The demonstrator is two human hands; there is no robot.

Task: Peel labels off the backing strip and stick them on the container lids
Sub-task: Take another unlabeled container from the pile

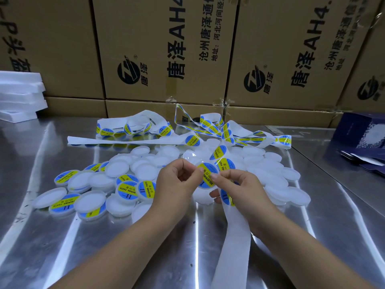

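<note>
Over lid pile (143,170): left hand (177,182) grip pinching blue-yellow label (208,174) edge; right hand (241,188) grip clenched on backing strip (235,236) beside label, strip tail lying off pile onto desk (62,236)

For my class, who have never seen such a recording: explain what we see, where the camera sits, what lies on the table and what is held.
There is no machine: a person works with two bare hands. The single picture comes from a camera worn on the head, looking down. On the steel table lie plain white lids and labelled lids. The right hand holds the backing strip; the left hand pinches the edge of a round label.
</note>
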